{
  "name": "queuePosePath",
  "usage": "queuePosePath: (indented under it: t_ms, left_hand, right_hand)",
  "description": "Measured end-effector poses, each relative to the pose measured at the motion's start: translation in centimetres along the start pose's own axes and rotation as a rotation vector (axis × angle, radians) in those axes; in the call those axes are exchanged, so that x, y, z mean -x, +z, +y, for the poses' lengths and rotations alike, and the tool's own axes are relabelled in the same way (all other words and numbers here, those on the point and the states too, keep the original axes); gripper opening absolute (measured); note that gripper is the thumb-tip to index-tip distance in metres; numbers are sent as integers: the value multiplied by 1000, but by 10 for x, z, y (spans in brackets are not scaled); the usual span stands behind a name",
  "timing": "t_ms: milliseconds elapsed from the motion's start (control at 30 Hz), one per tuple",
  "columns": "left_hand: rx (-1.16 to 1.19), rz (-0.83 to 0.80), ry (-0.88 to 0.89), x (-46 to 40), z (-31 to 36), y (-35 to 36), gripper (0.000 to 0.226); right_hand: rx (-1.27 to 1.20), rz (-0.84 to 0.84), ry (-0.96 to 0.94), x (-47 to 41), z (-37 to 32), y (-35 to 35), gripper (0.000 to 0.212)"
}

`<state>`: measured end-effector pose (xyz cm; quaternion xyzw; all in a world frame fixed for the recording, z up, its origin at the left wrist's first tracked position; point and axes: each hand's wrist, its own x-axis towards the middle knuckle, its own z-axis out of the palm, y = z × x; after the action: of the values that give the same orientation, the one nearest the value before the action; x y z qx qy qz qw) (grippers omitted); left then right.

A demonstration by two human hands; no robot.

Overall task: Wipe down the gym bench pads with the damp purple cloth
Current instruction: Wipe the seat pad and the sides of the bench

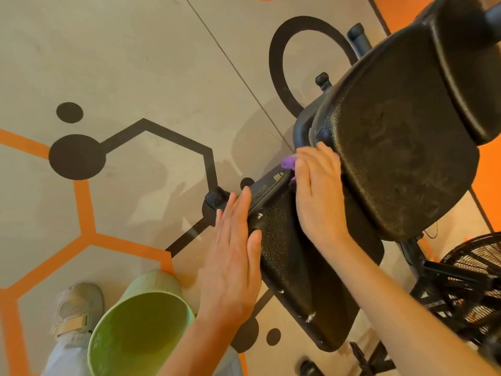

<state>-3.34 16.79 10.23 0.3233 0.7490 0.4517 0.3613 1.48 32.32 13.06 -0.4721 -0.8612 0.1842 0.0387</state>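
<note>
The black gym bench runs from bottom centre to upper right. Its near seat pad (303,280) slopes toward me, and the larger back pad (401,147) lies beyond it. My right hand (318,191) presses the purple cloth (288,162) into the gap between the two pads; only a small purple fold shows past the fingers. With straight fingers, my left hand (233,256) rests flat against the left edge of the seat pad.
A green bucket (141,327) stands on the floor by my left shoe (77,308). A black fan cage (477,270) sits at the lower right beside the bench frame. The floor has orange and black hexagon markings.
</note>
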Motion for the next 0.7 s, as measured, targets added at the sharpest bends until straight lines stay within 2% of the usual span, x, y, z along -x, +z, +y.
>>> queuePosePath:
  t_ms: [100,167,200,267,333,367,467,533,633,700]
  left_hand:
    - [15,-13,34,-1,0,0,52]
    - [-1,-19,31,-1,0,0,54]
    - [-5,-18,28,-1,0,-1,56]
    - [-9,-16,31,-2,-1,-2,59]
    - [-9,-30,42,-2,-2,-3,59]
    - [-6,-37,45,-2,-2,-4,58]
    - [-3,-78,67,-2,-4,-5,56]
    - [-7,-88,79,-4,-4,-8,56]
    - [-6,-112,93,-4,-4,-10,56]
    - [-3,-135,95,-4,-6,-10,57]
  right_hand:
    - [-104,-165,-204,54,-25,1,32]
    - [44,-209,-313,29,-10,-11,37]
    - [107,-193,-296,7,3,-14,40]
    - [82,-93,-88,-33,22,-18,43]
    - [-6,18,98,-28,16,-9,38]
    - [-37,23,127,-10,4,-3,37]
    - [-121,-143,-50,58,-24,1,35]
    - [-90,-223,-121,48,-10,-8,36]
    - [-45,-76,37,-2,7,-13,36]
    - [-109,-25,150,12,-14,-2,34]
